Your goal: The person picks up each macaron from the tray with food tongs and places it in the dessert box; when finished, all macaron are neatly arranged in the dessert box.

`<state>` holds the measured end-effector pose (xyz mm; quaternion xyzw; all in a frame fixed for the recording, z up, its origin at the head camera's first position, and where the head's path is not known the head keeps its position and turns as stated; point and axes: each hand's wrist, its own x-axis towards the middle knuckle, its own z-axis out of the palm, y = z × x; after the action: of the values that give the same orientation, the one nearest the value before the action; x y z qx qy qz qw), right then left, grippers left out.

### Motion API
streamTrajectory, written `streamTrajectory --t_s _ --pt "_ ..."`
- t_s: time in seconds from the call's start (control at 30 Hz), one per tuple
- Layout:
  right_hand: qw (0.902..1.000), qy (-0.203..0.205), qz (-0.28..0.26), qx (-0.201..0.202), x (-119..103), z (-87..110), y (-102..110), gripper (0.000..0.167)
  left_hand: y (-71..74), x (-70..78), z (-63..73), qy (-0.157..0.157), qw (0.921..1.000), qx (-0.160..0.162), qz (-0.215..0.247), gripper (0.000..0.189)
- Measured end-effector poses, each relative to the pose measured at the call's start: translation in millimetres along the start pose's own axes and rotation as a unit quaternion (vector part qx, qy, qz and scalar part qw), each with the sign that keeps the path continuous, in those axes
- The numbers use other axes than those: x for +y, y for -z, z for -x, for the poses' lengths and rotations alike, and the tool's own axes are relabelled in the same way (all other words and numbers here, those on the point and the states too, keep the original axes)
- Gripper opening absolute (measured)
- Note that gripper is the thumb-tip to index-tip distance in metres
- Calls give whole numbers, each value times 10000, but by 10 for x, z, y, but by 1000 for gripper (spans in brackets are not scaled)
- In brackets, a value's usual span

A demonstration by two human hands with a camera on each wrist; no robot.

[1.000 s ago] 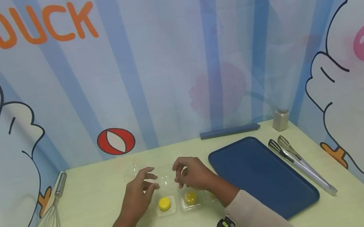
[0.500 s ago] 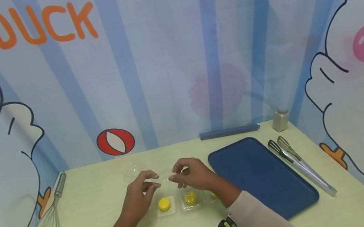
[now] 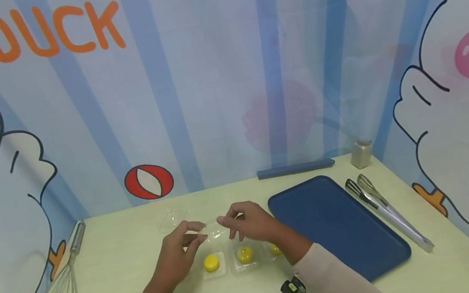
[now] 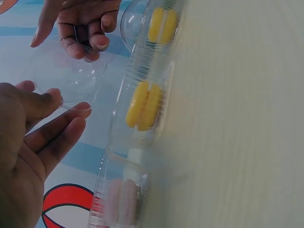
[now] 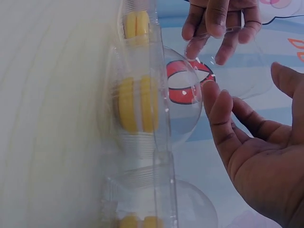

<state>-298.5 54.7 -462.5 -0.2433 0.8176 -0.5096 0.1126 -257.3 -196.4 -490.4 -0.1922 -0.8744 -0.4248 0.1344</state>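
My left hand (image 3: pixel 176 256) pinches the edge of a clear domed plastic lid (image 4: pixel 69 71) between thumb and fingers. My right hand (image 3: pixel 252 223) is at the lid's other side; its fingertips are at the rim, the thumb stretched away from them. Below the hands, yellow macarons sit in clear plastic holders: a left macaron (image 3: pixel 211 262), a middle macaron (image 3: pixel 244 254) and a right macaron (image 3: pixel 275 249) partly hidden by my right wrist. A pale pink macaron (image 4: pixel 122 202) shows in the left wrist view. Another clear dome (image 5: pixel 185 95) stands behind a holder in the right wrist view.
On the right lie a blue tray (image 3: pixel 331 229) and metal tongs (image 3: pixel 389 213). A whisk (image 3: pixel 66 275) lies at the left edge. Along the back are a blue bar (image 3: pixel 296 169) and a small shaker (image 3: pixel 361 154). A printed curtain (image 3: pixel 222 75) closes off the back.
The right hand has moved slightly left, and its thumb now stands apart from its fingers. The left hand keeps its hold, and the clear lid shows more between the hands.
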Motion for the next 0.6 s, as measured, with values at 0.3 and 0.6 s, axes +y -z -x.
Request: streamTrajectory --t_s 0.3,0.6 --pt "9984 230 -105 -511 -63 43 22 27 53 -9 77 -537 9982 121 -229 23" --pt "9963 306 -133 -795 -92 39 29 38 85 -18 110 -879 9949 197 -457 29"
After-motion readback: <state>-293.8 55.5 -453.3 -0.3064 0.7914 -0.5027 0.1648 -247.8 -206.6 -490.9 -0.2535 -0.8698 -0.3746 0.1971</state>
